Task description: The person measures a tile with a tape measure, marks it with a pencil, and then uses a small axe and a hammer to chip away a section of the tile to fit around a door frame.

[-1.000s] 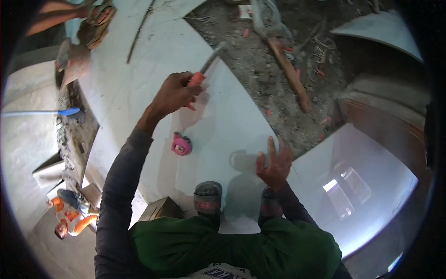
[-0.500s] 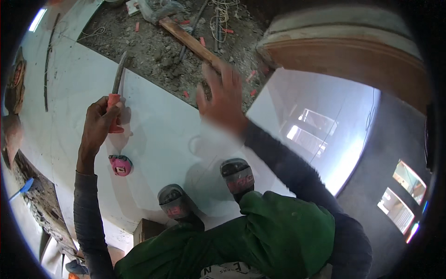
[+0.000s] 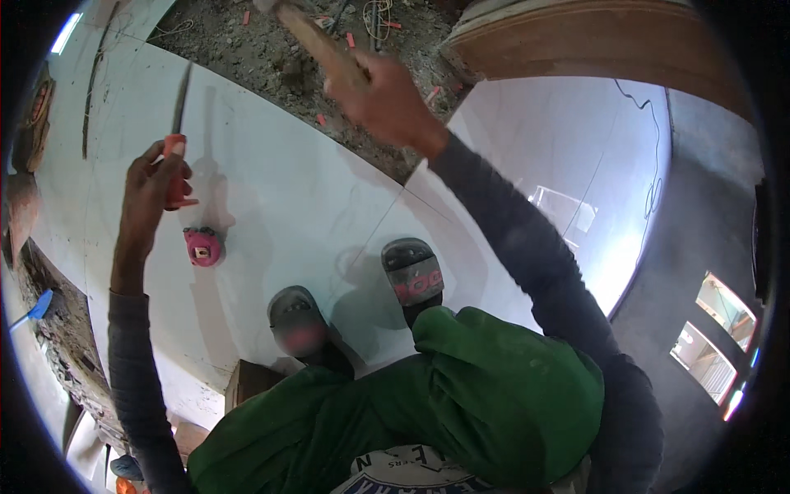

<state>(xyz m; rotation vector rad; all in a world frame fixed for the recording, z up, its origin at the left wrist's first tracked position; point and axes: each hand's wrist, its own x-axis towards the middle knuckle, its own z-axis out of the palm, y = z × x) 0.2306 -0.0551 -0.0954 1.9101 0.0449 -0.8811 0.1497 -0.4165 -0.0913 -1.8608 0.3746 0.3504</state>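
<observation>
My left hand [image 3: 156, 177] grips the orange handle [image 3: 174, 146] of a chisel-like tool, its metal blade [image 3: 181, 103] pointing up over the white tiled floor [image 3: 288, 206]. Below that hand a pink tape measure [image 3: 202, 246] lies on the tile. My right hand [image 3: 378, 103] is closed on a wooden-handled hammer [image 3: 317, 41], raised over the bare rubble patch [image 3: 230, 58]; the hammer's head is blurred at the top edge. My sandaled feet [image 3: 411, 272] stand on the tiles.
A wooden step edge [image 3: 592, 45] runs along the upper right, beside tiles with a thin wire [image 3: 656, 165] on them. A dark rod [image 3: 95, 90] lies at the upper left. A blue-bladed tool [image 3: 39, 305] rests by a rough strip on the left. Red spacers [image 3: 247, 18] dot the rubble.
My right hand has reached up, taken hold of the wooden-handled hammer and lifted it. My left hand with the orange tool has moved leftward in view, and the view has turned toward the right.
</observation>
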